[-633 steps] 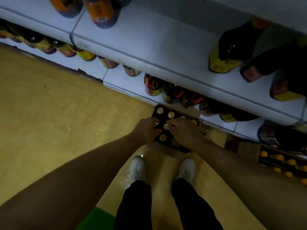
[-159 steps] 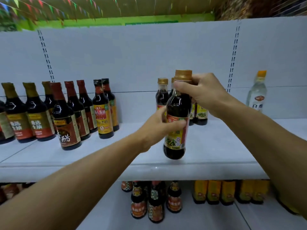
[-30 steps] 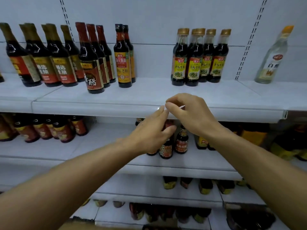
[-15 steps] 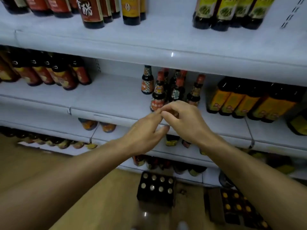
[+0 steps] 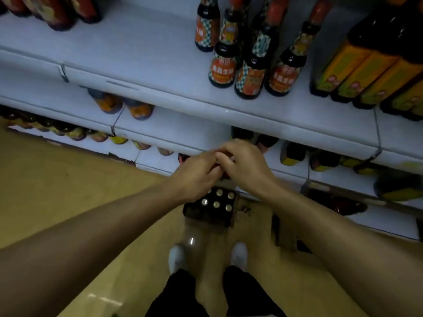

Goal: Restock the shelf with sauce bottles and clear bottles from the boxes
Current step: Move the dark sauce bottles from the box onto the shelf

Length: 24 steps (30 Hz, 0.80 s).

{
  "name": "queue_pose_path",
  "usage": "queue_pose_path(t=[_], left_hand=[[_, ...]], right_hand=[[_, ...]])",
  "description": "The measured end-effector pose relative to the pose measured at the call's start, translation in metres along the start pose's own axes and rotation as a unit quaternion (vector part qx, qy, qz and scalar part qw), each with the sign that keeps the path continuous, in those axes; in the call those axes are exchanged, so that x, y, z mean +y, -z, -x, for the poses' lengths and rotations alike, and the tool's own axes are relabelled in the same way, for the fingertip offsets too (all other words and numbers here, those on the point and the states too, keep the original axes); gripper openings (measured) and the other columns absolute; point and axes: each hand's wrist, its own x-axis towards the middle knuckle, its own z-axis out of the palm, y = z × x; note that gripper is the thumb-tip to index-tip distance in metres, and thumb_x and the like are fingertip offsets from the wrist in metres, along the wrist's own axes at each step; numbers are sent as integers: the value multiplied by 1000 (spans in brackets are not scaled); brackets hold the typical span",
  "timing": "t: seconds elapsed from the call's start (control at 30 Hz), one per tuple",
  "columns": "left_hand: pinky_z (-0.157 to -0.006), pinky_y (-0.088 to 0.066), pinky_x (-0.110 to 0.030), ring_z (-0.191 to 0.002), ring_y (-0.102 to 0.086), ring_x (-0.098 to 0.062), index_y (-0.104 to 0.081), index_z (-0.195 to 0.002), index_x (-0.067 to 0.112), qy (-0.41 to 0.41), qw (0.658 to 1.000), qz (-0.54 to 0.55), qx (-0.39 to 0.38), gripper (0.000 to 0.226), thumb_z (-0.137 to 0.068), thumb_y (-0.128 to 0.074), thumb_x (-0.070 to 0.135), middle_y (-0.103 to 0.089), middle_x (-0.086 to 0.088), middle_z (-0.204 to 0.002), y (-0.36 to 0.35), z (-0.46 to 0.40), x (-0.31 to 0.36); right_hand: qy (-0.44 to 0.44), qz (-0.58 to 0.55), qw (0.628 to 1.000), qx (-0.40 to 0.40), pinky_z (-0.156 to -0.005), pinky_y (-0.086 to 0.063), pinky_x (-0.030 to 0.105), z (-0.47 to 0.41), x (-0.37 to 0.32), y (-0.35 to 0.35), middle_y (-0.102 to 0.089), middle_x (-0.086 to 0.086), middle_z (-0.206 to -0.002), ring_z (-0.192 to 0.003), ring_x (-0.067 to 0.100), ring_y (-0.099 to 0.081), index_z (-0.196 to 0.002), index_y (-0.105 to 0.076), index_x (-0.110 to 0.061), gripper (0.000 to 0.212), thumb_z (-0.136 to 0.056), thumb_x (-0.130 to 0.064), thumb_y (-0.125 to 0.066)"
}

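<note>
A dark box (image 5: 207, 215) of sauce bottles with gold caps (image 5: 216, 204) stands on the floor below my hands, partly hidden by them. My left hand (image 5: 194, 177) and my right hand (image 5: 243, 165) meet at the fingertips in front of the low shelves, above the box. Both have their fingers drawn together and I see no bottle in either. On the white shelf (image 5: 148, 65) above stand small sauce bottles with red necks (image 5: 223, 65).
Large bottles with yellow labels (image 5: 357, 72) fill the shelf's right end. Lower shelves (image 5: 174, 131) hold more dark bottles. A second box (image 5: 285, 229) sits on the floor to the right. My white shoes (image 5: 177, 257) stand on the tan floor (image 5: 68, 191) just behind the box.
My view has tilted from the upper shelves down to the floor. My hands have stayed together and dropped toward the box of bottles.
</note>
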Motion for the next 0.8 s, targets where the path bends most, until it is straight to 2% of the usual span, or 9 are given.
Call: queue_pose_path(t=[0.1,0.23,0.33,0.4,0.47,0.6,0.7,0.8], left_hand=[[-73,-39,-25,-105,-59,-16,-59,-120,25,36,999,-8,2,28,-99,-43,35,-65,0,-119,-21,0,-26],[-83,-49,-41,-104,-60,-24,-58,-122,14,84,995,-33,-32,27,-98,-49,23,-63,-8,-119,-52,-3,-67],[-86,-48,-39,-107,-58,-25,-56,-128,15,112,991,-49,-47,32,-96,-52,19,-62,-9,-121,-73,-4,-98],[-88,-48,-37,-109,-57,-26,-56,-131,15,134,989,-44,-49,36,-95,-54,17,-62,-10,-124,-88,-4,-118],[-90,-47,-39,-112,-57,-27,-55,-131,12,162,984,-42,-57,36,-96,-54,19,-61,-11,-126,-106,-6,-140],[-89,-47,-41,-109,-57,-28,-58,-125,9,207,974,-43,-79,31,-99,-49,24,-62,-14,-123,-132,-10,-171],[-89,-46,-43,-108,-57,-31,-59,-123,5,227,969,-44,-88,32,-100,-49,24,-62,-16,-122,-155,-16,-200],[-88,-44,-41,-107,-57,-33,-58,-124,1,233,968,-41,-87,33,-100,-49,21,-62,-20,-121,-177,-24,-226]], right_hand=[[-12,-8,1000,-23,-78,-46,36,-1,17,-29,-68,8,-100,-94,22,-59,-103,-72,-14,20,-95,-22,-55],[-34,-29,998,-50,-80,-46,35,-2,45,-71,-67,7,-102,-96,21,-59,-102,-72,-14,22,-97,-22,-53],[-64,-31,995,-75,-83,-47,40,-3,68,-105,-66,9,-102,-97,24,-58,-100,-71,-12,23,-97,-23,-51],[-84,-25,991,-97,-81,-46,38,-4,84,-128,-63,9,-101,-94,24,-58,-100,-70,-13,23,-98,-23,-50],[-86,-21,989,-118,-76,-44,36,-5,99,-153,-64,9,-98,-91,24,-58,-101,-71,-11,24,-99,-22,-49],[-54,-38,989,-132,-65,-37,36,-2,119,-187,-63,12,-85,-77,23,-55,-87,-68,-3,26,-99,-16,-49],[-73,-22,986,-150,-58,-28,33,-4,142,-222,-53,5,-76,-70,18,-45,-78,-58,-10,26,-100,-18,-49],[-97,-16,981,-166,-61,-40,38,-7,163,-253,-56,6,-81,-71,22,-52,-84,-63,-8,27,-101,-21,-47]])
